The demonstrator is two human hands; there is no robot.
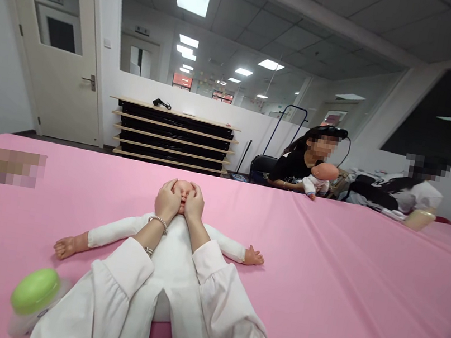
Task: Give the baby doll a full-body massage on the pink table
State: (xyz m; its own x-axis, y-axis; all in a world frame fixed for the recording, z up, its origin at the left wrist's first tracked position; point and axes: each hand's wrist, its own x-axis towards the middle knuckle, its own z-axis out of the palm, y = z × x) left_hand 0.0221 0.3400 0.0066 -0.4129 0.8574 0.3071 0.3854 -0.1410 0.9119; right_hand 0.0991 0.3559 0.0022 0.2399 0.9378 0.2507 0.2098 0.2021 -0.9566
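Note:
A baby doll [173,254] with a white cloth body lies on its back, head away from me and arms spread out to both sides. Around the left side of its face curves my left hand [167,200], closed against the cheek. My right hand [195,202] cups the opposite cheek in the same way. Between my palms the doll's nose and mouth [183,199] show; the sides of its head are hidden. My sleeved forearms rest over or just above its torso. A clear container with a green lid [36,291] stands beside my left sleeve.
A pink cloth [316,295] covers the table. One person [294,162] sits beyond its far edge by another doll [323,175]; a second person [411,188] is further right. Low shelves [173,136] stand against the back wall, with a door [53,41] at left.

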